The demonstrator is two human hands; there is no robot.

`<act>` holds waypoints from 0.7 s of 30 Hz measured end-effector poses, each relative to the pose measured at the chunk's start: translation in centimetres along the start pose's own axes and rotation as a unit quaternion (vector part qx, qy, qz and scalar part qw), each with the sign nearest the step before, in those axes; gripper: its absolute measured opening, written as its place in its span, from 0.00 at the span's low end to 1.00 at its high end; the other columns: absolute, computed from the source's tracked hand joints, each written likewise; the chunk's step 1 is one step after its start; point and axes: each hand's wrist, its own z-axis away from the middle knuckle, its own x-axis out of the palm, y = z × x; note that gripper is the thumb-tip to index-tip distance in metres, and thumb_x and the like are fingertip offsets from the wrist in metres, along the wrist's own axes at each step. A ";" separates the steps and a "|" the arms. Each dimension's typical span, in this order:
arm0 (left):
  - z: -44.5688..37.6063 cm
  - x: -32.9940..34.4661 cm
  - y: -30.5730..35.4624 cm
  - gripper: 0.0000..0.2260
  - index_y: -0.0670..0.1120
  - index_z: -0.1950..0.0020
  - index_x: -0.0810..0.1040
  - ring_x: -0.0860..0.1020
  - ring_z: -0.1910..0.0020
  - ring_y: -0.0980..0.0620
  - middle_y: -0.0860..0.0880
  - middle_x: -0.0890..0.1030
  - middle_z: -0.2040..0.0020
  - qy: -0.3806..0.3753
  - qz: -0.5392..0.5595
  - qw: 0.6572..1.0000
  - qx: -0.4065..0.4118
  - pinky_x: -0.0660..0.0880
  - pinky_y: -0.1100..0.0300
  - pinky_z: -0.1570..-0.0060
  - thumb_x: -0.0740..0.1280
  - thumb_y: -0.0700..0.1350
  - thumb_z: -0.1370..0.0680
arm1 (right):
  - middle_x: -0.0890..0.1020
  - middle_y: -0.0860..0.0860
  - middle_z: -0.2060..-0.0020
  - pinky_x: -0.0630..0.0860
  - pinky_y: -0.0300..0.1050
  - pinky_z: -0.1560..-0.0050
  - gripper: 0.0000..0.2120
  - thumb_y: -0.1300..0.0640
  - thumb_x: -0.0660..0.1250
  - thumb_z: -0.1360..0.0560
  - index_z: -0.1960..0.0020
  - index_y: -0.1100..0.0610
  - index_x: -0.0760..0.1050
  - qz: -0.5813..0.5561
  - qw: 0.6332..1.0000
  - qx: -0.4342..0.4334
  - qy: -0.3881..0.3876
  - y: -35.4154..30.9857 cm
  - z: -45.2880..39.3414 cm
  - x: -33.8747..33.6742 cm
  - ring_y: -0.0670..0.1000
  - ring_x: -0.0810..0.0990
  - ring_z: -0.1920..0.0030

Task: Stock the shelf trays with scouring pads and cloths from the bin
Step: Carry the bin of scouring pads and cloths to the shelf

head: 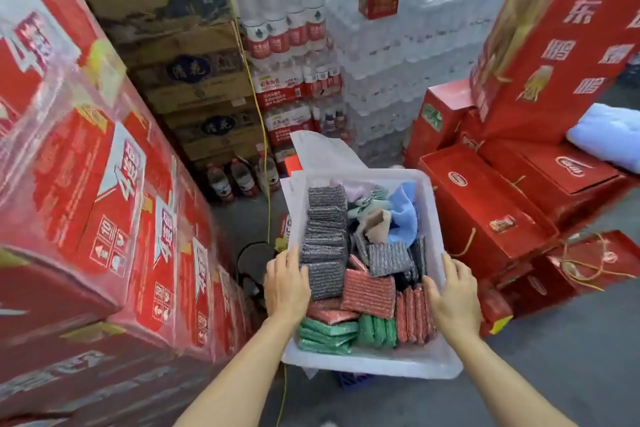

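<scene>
A translucent white bin [363,362] sits low in front of me, filled with grey scouring pads [325,236], red pads [369,291], green pads [329,333] and loose blue and beige cloths [401,211] at its far end. My left hand [285,282] grips the bin's left rim, fingers curled over the edge beside the grey pads. My right hand [453,298] holds the right rim, thumb inside by the red pads. No shelf trays are in view.
Stacked red cartons [104,201] wall in the left side. Brown boxes [194,87] and shrink-wrapped water bottles [294,55] stand behind. Red gift boxes [491,204] pile up at the right, with a folded blue cloth [606,135] on top. A yellow cord [266,163] hangs down.
</scene>
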 end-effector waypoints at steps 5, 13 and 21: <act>-1.5 1.3 -0.9 0.24 0.51 0.22 0.56 0.74 0.40 0.44 0.49 0.66 0.29 -0.028 0.051 0.998 -0.032 0.74 0.51 0.48 0.57 0.48 0.18 | 0.73 0.57 0.39 0.70 0.48 0.62 0.30 0.50 0.63 0.22 0.23 0.51 0.56 0.011 0.999 0.048 -0.022 0.1 -1.5 0.9 0.61 0.77 0.47; -2.7 1.1 -1.6 0.25 0.55 0.20 0.50 0.77 0.60 0.43 0.47 0.72 0.42 -0.028 0.063 0.996 -0.051 0.66 0.55 0.65 0.53 0.51 0.16 | 0.72 0.56 0.52 0.67 0.47 0.65 0.28 0.56 0.63 0.22 0.24 0.51 0.59 -0.019 0.998 0.066 0.010 0.2 -1.8 1.9 0.56 0.71 0.64; 0.8 -0.3 -2.5 0.25 0.52 0.21 0.56 0.74 0.64 0.47 0.48 0.71 0.54 0.030 0.118 0.991 -0.061 0.74 0.51 0.64 0.57 0.48 0.17 | 0.73 0.59 0.56 0.69 0.49 0.63 0.28 0.58 0.67 0.24 0.25 0.54 0.63 -0.055 0.998 0.031 0.015 0.1 0.2 0.8 0.60 0.75 0.60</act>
